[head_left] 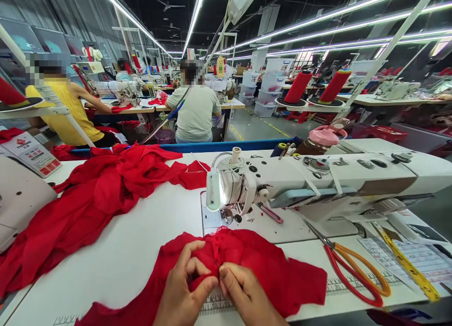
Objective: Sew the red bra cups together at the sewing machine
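A piece of red fabric [261, 264] with a lacy edge lies at the front of the sewing table, just before the sewing machine [240, 184]. My left hand [185, 283] is closed on it, thumb and fingers pinching a fold. Right beside it, my right hand [242, 290] pinches the same cloth between thumb and fingertips. The fingertips of both hands nearly meet at a gathered spot; whether something small sits between them I cannot make out. The machine's needle area is behind the cloth, apart from my hands.
Orange-and-red-handled scissors [353, 264] lie to the right, near a yellow tape measure [406, 260] and paper sheets. A long heap of red cloth [106, 189] covers the left side. Pink-handled snips [270, 213] rest by the machine. Two people sit at machines ahead.
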Demonstrator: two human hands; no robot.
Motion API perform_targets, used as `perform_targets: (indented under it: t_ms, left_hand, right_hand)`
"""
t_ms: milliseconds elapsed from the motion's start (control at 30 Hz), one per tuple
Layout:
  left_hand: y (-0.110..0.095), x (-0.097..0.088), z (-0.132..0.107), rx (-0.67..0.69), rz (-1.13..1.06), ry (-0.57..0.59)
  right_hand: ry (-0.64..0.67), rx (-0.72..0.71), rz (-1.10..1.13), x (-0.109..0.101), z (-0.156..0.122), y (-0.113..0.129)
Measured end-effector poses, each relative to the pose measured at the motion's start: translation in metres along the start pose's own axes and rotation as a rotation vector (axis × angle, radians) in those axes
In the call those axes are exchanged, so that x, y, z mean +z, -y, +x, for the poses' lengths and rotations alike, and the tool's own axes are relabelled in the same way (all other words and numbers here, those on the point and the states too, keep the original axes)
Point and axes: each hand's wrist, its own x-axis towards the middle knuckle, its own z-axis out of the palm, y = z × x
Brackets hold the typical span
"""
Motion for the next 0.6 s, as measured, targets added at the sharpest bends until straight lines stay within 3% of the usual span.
perform_targets:
  t_ms: [100, 167, 267, 367, 600]
  left_hand:
    - [-0.004, -0.009, -0.003, -0.003, 0.114, -0.1]
    - [-0.004, -0.014, -0.004, -0.023, 0.07, -0.147]
    - [-0.003, -0.015, -0.004, -0.083, -0.096, -0.101]
    - [-0.005, -0.012, -0.003, -0.107, -0.158, -0.06]
    - [-0.006, -0.01, -0.005, -0.078, -0.117, -0.068]
  right_hand:
    - [-0.284, 0.014, 0.345, -0.023, 0.001, 0.003]
    - [-0.409, -0.035, 0.412, -0.037, -0.001, 0.005]
    - [-0.207, -0.008, 0.225, -0.042, -0.005, 0.01]
    - [-0.008, -0.049, -0.01, -0.033, -0.006, 0.018]
    - [0.063, -0.113, -0.327, -0.016, 0.001, 0.032]
